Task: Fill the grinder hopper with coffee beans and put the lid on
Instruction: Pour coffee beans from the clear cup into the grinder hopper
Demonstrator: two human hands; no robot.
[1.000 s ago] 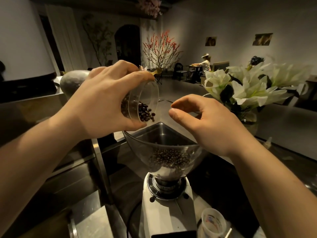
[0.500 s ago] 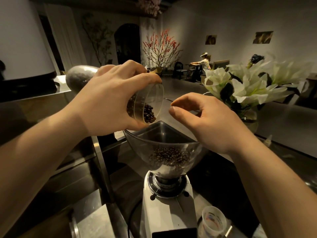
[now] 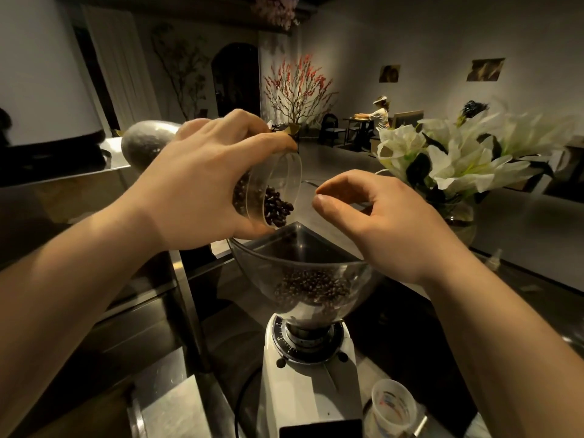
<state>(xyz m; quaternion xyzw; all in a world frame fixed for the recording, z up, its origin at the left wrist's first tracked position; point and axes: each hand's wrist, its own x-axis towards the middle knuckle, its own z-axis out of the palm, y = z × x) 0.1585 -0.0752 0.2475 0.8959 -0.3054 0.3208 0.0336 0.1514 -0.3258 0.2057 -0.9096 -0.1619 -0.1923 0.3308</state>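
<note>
My left hand (image 3: 202,184) grips a clear plastic cup (image 3: 279,172), tipped on its side just above the left rim of the grinder hopper (image 3: 249,260). Dark coffee beans (image 3: 278,208) lie at the cup's mouth. The smoky clear hopper stands open on a white grinder (image 3: 303,390), with a layer of beans (image 3: 313,284) in its bottom. My right hand (image 3: 388,222) hovers over the hopper's right rim with its fingers curled. It seems to pinch a thin clear lid (image 3: 308,182), of which only a faint edge shows.
A glass vase of white lilies (image 3: 458,159) stands close behind my right hand. A small plastic cup (image 3: 393,403) sits at the grinder's front right. Steel surfaces (image 3: 164,406) lie at lower left, a grey egg-shaped object (image 3: 142,143) beyond. A person (image 3: 380,113) sits far back.
The cup in my left hand has shifted slightly right over the hopper and tipped further, and the beans have slid toward its mouth. My right hand has barely moved.
</note>
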